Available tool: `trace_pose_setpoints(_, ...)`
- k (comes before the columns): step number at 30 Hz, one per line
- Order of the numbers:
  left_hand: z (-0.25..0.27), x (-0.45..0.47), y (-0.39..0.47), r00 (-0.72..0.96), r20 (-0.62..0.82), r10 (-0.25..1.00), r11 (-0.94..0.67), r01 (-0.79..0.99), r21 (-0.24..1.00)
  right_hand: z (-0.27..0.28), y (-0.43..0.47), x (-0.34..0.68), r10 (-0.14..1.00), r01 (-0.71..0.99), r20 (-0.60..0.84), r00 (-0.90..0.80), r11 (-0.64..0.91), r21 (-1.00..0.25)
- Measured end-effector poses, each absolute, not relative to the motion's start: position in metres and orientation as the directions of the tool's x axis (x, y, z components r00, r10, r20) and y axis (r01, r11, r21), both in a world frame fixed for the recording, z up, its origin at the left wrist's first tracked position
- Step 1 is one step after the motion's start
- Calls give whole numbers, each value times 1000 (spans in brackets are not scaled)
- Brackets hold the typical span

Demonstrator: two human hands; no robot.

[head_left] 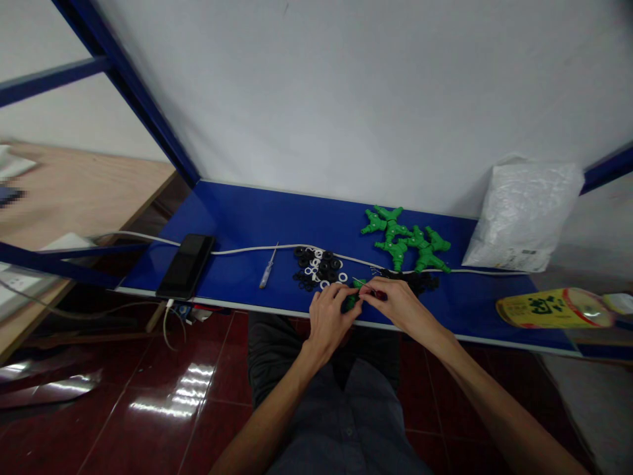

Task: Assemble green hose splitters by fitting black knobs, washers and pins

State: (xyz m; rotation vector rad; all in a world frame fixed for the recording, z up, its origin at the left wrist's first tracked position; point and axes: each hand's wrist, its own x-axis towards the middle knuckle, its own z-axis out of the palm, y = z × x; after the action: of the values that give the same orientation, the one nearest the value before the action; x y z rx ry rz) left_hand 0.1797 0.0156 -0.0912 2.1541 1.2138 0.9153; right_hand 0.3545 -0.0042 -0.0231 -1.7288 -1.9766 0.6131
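Fingers (342, 291) of your left hand (326, 315) are pinching a green fitting (351, 302) at the tabletop's (237, 270) near edge while your right hand (395, 298) is pinching a red-handled tool (380, 295), the fitting seemingly being light, stiff and best held round its body.

Green fittings (397, 249) appear plastic, satin-finished. The tabletop (247, 211) looks smooth, faintly glossy. Floor tiles (225, 386) are highly reflective. The packet (527, 214) shows wrinkled, shiny plastic film.

Left hand (329, 315) and right hand (394, 300) nearly meet, fingers (338, 291) bent, forearms (279, 392) angling inward.
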Motion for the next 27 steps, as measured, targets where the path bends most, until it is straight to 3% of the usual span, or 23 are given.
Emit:
trace_pose_setpoints(13,-98,180,15,368,323,872,-483,545,685,-43,-3,345,991,782,14,-137,117,-612)
trace_pose_setpoints(27,-99,181,16,351,365,862,-505,536,677,-40,7,358,975,613,-220,16,-183,-769)
